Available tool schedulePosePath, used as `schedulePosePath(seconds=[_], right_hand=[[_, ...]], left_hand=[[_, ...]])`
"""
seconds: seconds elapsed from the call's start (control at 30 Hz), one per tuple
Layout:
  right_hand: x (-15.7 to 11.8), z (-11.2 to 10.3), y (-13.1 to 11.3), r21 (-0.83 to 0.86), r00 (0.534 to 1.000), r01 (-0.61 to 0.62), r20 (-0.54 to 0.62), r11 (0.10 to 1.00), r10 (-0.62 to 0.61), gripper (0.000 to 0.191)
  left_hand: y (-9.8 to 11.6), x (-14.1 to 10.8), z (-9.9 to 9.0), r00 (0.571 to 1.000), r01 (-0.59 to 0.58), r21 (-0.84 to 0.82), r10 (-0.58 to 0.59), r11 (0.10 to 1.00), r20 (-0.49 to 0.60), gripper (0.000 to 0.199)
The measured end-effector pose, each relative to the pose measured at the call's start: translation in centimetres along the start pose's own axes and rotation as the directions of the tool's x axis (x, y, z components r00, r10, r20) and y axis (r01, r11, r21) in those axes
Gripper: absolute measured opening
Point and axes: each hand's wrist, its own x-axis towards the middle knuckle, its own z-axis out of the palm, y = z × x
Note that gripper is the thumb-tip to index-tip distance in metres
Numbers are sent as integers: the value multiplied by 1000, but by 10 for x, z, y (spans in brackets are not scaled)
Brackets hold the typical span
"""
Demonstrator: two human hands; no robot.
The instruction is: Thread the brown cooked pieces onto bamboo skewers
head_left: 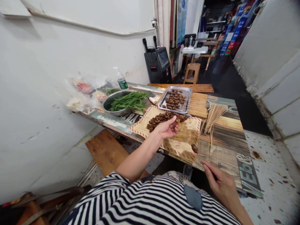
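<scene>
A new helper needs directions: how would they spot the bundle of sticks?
Find the wood-patterned table, then the paper with the striped border on it. Right of that paper lies the bundle of sticks: pale, bare and fanned out, unlike the dark brown pieces heaped on the paper.

The person shows two hands: one left hand [167, 128] and one right hand [221, 184]. There is one near table [225, 143], with one sheet [140, 126], one board [199, 107], at least one tray [188, 92], one bowl [107, 107] and one bottle [122, 82]. The brown pieces [158, 120] are heaped too thickly to count, though one lies apart. The greens [128, 101] and sticks [214, 115] are likewise too many to number, and the bags [82, 98] overlap past telling. Beyond are one speaker [159, 62], two mics [145, 45], one white table [199, 50] and at least one stool [192, 72]. Two benches [105, 151] appear.
</scene>
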Motion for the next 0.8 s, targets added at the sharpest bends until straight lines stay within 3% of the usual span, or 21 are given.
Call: schedulePosePath(seconds=[0.8], right_hand=[[3, -3, -7, 5, 995, 85, -58, 996, -84, 20]], left_hand=[[0, -4, 4, 994, 100, -56, -97, 993, 49, 22]])
